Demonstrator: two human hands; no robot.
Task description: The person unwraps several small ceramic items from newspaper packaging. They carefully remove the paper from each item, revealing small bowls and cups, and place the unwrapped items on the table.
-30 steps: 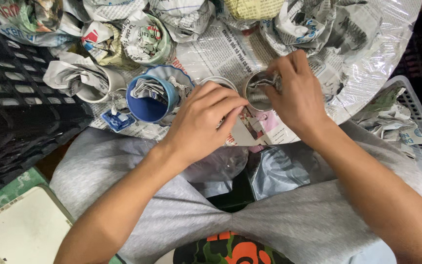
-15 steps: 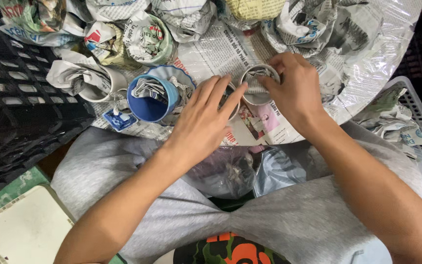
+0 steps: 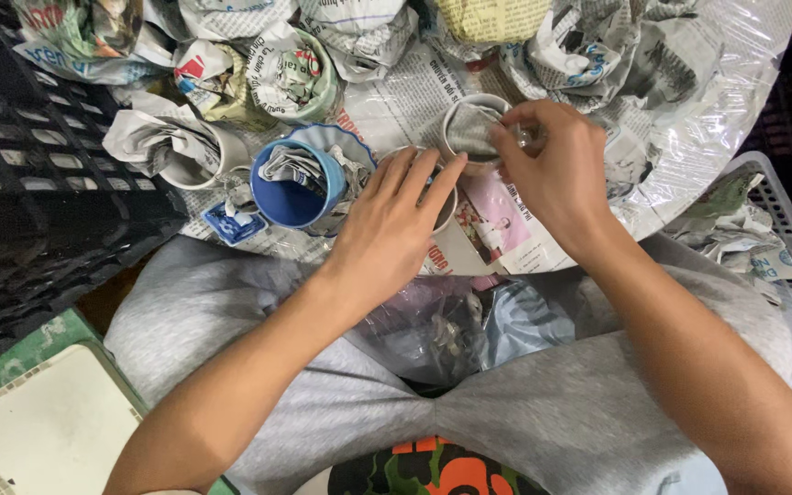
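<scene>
Head view: right hand (image 3: 556,179) grip clamped on the rim of a white cup (image 3: 471,128) stuffed with newspaper. Left hand (image 3: 396,229) fingers spread flat over a 2nd cup (image 3: 446,209), just below. Blue mug (image 3: 297,183) left of it; small blue-white label (image 3: 229,223) further left.

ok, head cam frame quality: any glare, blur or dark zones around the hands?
Head view: glare on the clear plastic sheet at upper right; the black crate at left is nearly lost in shadow. The left hand and the right hand, which pinches newspaper in a white cup, look sharp, with no motion blur. The blue cup is evenly lit. Edges bow slightly, which suggests a wide lens.
</scene>
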